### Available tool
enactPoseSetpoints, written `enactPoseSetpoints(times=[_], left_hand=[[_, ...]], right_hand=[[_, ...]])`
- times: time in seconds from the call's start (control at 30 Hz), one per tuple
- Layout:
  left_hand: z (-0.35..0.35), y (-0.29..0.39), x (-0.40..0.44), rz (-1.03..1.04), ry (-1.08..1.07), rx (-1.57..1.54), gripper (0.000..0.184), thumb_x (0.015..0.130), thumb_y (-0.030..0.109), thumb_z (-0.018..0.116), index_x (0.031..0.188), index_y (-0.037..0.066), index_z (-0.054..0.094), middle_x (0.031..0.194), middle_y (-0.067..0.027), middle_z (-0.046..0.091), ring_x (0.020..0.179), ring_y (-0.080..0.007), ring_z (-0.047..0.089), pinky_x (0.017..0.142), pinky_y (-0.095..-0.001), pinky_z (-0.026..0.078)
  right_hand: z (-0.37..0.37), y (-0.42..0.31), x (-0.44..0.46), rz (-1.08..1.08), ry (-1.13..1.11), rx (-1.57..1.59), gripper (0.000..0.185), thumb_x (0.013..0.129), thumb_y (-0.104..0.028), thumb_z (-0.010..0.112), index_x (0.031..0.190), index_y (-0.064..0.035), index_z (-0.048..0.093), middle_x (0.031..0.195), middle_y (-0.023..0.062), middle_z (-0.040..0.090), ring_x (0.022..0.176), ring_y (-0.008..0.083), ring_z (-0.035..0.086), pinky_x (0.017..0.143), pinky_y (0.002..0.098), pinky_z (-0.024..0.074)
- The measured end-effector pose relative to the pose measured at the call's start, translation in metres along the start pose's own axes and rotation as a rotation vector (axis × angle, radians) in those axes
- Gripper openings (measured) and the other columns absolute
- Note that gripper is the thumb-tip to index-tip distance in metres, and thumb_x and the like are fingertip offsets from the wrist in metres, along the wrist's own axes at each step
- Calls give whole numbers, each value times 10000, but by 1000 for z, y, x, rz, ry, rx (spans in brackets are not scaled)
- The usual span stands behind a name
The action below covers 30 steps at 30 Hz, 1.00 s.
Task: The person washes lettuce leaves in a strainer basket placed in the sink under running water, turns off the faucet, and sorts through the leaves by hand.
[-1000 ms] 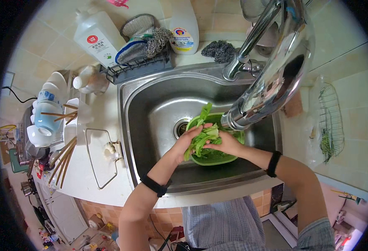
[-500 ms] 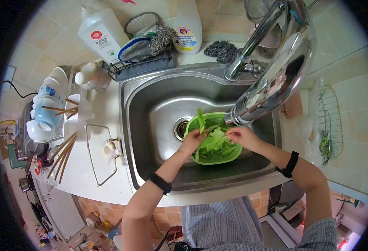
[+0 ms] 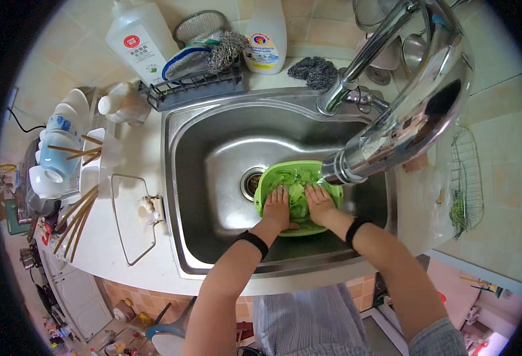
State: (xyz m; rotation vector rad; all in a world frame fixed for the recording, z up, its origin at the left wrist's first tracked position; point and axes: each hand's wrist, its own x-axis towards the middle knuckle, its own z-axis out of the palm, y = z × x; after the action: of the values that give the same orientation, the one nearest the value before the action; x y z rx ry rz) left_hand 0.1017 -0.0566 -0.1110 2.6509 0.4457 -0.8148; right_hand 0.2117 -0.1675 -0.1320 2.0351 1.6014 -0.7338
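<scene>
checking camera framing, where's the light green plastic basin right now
In the head view, the light green plastic basin sits in the stainless steel sink, just right of the round metal drain, near the chrome faucet.

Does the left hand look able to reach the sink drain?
Probably yes: the left hand is on leaves in the green basin and must lift out first, but the drain beside the basin lies mostly uncovered.

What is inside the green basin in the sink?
Inside the green basin are leafy greens, with the left hand and right hand spread over them. The basin's bottom and whatever lies under the hands are covered.
</scene>
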Motion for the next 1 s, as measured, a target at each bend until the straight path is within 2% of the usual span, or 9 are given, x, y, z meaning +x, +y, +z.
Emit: enactPoseSetpoints(times=[0.1, 0.2, 0.3, 0.4, 0.53, 0.7, 0.9, 0.97, 1.0], left_hand=[[19, -1, 14, -2, -13, 185, 828, 705, 356, 590, 1266, -63, 147, 1298, -193, 254, 1197, -305, 268, 955, -373, 267], [30, -3, 21, -18, 227, 144, 557, 725, 170, 534, 1183, -52, 308, 1185, -188, 409, 1036, -316, 461, 838, -390, 389], [-1, -2, 13, -100, -17, -83, 410, 742, 190, 508, 1103, 12, 429, 1081, -164, 512, 959, -294, 525, 796, -351, 418], [-28, -12, -5, -124, 74, -343, 218, 699, 112, 514, 897, 21, 521, 851, -159, 590, 792, -320, 575, 696, -365, 462], [-38, -28, -8, -11, 182, -664, 251, 662, 105, 529, 889, 3, 557, 839, -202, 577, 783, -329, 567, 676, -388, 446], [-32, -31, -7, -192, -53, -1312, 491, 610, 183, 667, 1013, -45, 507, 864, -186, 587, 785, -309, 568, 687, -344, 443], [-26, -22, -16, -34, 174, -580, 765, 584, 287, 716, 1169, -43, 351, 1142, -213, 437, 1069, -303, 423, 889, -354, 350], [-35, -7, -24, 14, 198, -236, 1034, 535, 371, 735, 1285, -1, 129, 1319, -229, 157, 1217, -321, 215, 990, -361, 220], [-33, -3, -21, 15, 199, -238, 1034, 535, 371, 735, 1285, -1, 129, 1319, -229, 157, 1217, -321, 215, 990, -361, 220]], right_hand=[[1, -8, 10, 60, -134, 6, 582, 815, -223, 393, 1279, 41, 161, 1357, 192, 87, 1256, 322, 66, 1025, 377, 29], [-14, -2, 13, 19, 118, 53, 369, 778, -101, 425, 1120, 37, 432, 1177, 210, 399, 1069, 340, 407, 821, 424, 391], [-38, 22, 0, 32, 50, 265, 307, 734, -82, 489, 1025, 14, 513, 1002, 198, 521, 866, 308, 537, 661, 400, 454], [-63, 41, -28, -30, 148, 482, 350, 693, -101, 549, 1030, -12, 518, 935, 199, 552, 813, 289, 560, 695, 357, 450], [-89, 64, -48, -179, 53, 888, 391, 667, -156, 610, 1018, -10, 514, 919, 185, 559, 829, 271, 556, 717, 351, 435], [-67, 58, -42, -133, 231, 911, 474, 653, -159, 627, 1068, -4, 458, 954, 201, 539, 891, 320, 531, 765, 374, 427], [-85, 46, -60, -21, 148, 535, 626, 682, -180, 620, 1191, 2, 305, 1162, 191, 397, 1016, 329, 453, 858, 370, 384], [-80, 41, -62, -55, 149, 400, 686, 689, -203, 625, 1228, 5, 254, 1251, 196, 312, 1084, 328, 406, 893, 377, 359], [-69, 34, -59, -83, 161, 353, 756, 688, -240, 632, 1254, 4, 194, 1294, 190, 226, 1145, 333, 318, 929, 388, 310]])
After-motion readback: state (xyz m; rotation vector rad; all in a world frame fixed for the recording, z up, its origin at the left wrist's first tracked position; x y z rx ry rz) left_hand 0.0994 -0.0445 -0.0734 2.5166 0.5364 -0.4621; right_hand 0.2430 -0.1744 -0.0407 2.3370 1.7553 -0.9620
